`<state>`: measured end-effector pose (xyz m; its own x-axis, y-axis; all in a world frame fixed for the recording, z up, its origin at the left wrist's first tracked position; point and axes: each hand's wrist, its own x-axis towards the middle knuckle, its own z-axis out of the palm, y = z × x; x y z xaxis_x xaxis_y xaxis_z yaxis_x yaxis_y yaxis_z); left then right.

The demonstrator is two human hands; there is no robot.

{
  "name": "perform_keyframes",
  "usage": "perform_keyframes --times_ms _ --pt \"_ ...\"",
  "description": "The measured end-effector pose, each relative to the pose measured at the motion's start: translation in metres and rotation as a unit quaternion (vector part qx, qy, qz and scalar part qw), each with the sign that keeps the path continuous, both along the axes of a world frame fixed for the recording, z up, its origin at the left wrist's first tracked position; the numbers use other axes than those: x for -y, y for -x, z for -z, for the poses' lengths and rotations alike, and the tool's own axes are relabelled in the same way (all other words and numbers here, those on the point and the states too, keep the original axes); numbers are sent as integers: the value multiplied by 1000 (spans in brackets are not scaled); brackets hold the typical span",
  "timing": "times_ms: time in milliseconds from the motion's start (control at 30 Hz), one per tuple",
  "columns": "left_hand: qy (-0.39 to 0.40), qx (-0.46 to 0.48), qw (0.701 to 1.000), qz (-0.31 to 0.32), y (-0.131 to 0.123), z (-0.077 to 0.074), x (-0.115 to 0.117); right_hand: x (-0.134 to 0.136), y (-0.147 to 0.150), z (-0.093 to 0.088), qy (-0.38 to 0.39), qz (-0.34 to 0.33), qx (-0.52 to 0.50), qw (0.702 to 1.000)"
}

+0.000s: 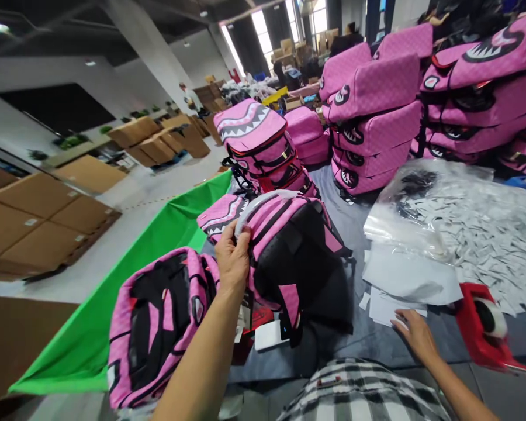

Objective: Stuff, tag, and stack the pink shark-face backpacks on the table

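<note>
by white sheets [383, 309], right hand [417, 336] seems mid-pickup, grip unclear — left hand [233, 254] pinches backpack [302, 251] by pale band [255, 206]; separating one sheet calls for fingertips.

Packing workshop: stacked cartons [33, 196], piled pink backpacks [383, 85], tape dispenser [473, 333] on worktable [377, 339].

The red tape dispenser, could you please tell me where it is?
The red tape dispenser is at the lower right of the head view, right of the right hand and beside the loose white strips.
</note>
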<state>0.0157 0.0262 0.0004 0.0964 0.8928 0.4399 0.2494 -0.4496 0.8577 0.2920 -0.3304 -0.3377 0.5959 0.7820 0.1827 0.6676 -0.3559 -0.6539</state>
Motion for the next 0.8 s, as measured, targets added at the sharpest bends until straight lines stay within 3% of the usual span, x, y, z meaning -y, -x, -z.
perform_keyframes --times_ms 100,233,333,433,500,567,600,633,667,700,733,800 --pt "3 75 995 -63 -16 6 4 -18 -5 6 16 -4 -2 1000" --pt "-4 152 980 -128 -41 13 23 -23 -8 4 29 -20 -7 999" --pt "25 154 986 -62 -50 10 39 -21 -12 -5 30 -40 -9 999" --pt "39 87 995 8 -39 -2 61 -22 -18 -19 20 -49 -12 999" --pt "-81 16 996 -41 -25 -9 84 -23 -20 -36 8 -54 -20 998" --pt "-280 -47 958 -37 -17 -5 113 -23 -17 -64 -2 -63 -31 997" --pt "-357 -75 930 42 -16 3 129 -24 -14 -83 2 -75 -49 996" --pt "-385 -102 898 184 -20 14 144 -25 -9 -105 12 -93 -75 993" --pt "-338 -127 870 337 -26 28 158 -26 -4 -128 26 -117 -108 987" --pt "-236 -156 848 448 -35 44 169 -28 3 -151 42 -149 -148 977" --pt "-113 -175 835 510 -46 61 178 -29 9 -173 50 -178 -179 966" --pt "160 -157 831 509 -67 92 187 -33 18 -207 69 -221 -236 944"
